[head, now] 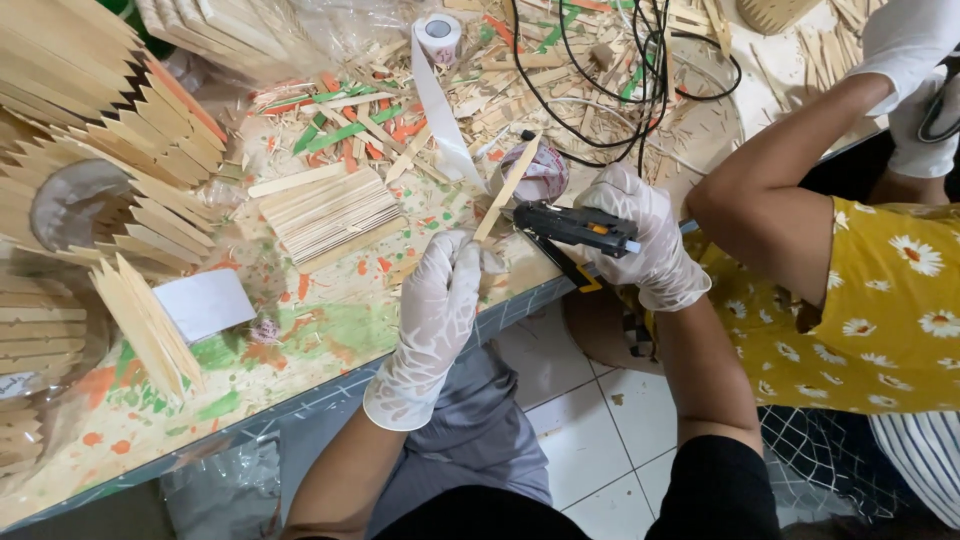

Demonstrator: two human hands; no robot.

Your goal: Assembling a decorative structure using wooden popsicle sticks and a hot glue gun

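My left hand (437,300), in a white glove, pinches a thin wooden stick (508,186) that slants up to the right over the table edge. My right hand (645,240), also gloved, grips a black glue gun (575,227) with its nozzle pointing left at the lower part of the stick. Just behind the stick lies a roll of tape (540,170).
A paint-stained table (280,350) holds a flat stack of sticks (330,215), fan-shaped stick assemblies (110,110), a white card (205,303), a white tape roll (438,32), black cables (620,80) and scattered coloured sticks. Another person in a yellow flowered shirt (880,310) sits at the right.
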